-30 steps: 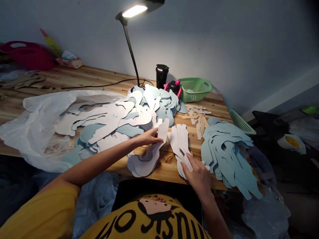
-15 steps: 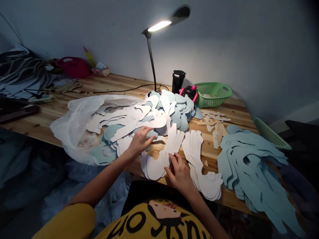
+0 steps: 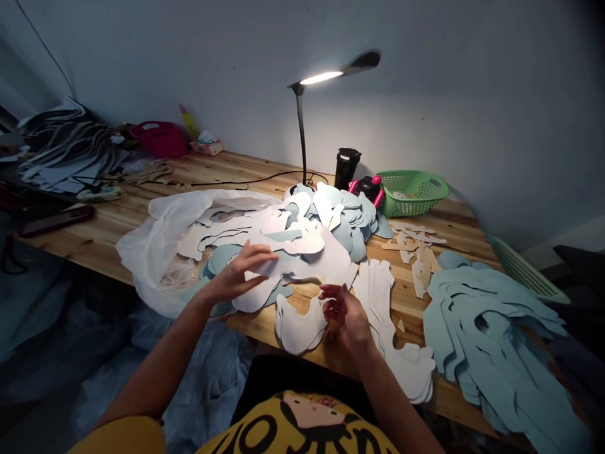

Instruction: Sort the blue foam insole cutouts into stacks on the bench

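Observation:
My left hand (image 3: 242,275) is over the near edge of the heap, its fingers stretched out and the thumb apart, with nothing visibly gripped. White cut-out sheets (image 3: 255,221) and pale blue ones (image 3: 222,255) lie loosely under and beyond it. My right hand (image 3: 347,315) hovers beside a small stack of curved white pieces (image 3: 297,328) at the table's front edge. Its fingers are bent but apart, and I see nothing held in them. Just right of that hand lies a stack of long white foot-ended pieces (image 3: 378,296).
A large pile of pale blue cut-outs (image 3: 482,315) hangs over the right front edge. Beige scraps (image 3: 423,268), a green basket (image 3: 413,189), a black cup (image 3: 347,165) and a lit lamp (image 3: 302,126) stand behind. A clear plastic bag (image 3: 151,252) lies left on the wooden table (image 3: 255,167).
My left hand has drawn back leftward. My right hand has lifted off the white pieces. The long upper part of the middle white stack no longer shows. The whole view has shifted slightly.

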`<action>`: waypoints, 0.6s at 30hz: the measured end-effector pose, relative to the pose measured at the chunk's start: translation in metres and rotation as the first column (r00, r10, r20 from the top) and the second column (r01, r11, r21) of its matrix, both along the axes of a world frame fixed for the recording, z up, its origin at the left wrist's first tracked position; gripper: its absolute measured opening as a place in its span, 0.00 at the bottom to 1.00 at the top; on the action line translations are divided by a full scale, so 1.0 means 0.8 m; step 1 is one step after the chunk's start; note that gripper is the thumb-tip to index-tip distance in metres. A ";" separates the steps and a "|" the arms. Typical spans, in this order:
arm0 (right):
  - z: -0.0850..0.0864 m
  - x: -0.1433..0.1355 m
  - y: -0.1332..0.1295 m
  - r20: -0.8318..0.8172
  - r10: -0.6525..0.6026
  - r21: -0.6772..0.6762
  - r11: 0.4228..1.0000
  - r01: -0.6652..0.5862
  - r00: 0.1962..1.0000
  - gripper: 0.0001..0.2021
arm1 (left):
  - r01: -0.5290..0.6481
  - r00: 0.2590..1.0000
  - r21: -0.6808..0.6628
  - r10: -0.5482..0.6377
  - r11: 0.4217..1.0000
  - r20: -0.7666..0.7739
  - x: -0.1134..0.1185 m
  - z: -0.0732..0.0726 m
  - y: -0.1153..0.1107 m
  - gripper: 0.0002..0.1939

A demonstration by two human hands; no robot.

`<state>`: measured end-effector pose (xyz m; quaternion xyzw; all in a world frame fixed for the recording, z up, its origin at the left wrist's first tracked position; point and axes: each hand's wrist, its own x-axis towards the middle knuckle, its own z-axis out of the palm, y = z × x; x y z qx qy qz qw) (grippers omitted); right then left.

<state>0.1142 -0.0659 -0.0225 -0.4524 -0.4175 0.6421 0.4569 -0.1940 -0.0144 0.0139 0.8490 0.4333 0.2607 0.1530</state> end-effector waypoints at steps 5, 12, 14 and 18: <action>0.003 0.029 0.004 -0.399 0.317 -0.240 0.870 -0.431 0.861 0.35 | 0.360 0.924 -0.096 -0.369 0.928 -0.102 0.054 -0.004 -0.023 0.26; 0.007 0.012 -0.017 -0.330 0.546 -0.141 0.778 -0.612 0.770 0.30 | 0.068 0.998 0.100 -0.069 0.993 0.000 0.082 -0.017 0.041 0.15; 0.004 0.001 -0.022 -0.395 0.506 -0.158 0.785 -0.599 0.767 0.33 | -0.070 0.995 0.061 0.074 0.996 -0.065 0.083 -0.023 0.069 0.16; -0.017 -0.015 -0.030 -0.325 0.334 -0.160 0.902 -0.400 0.885 0.29 | -0.125 0.978 0.026 0.128 0.992 -0.166 0.084 -0.026 0.088 0.15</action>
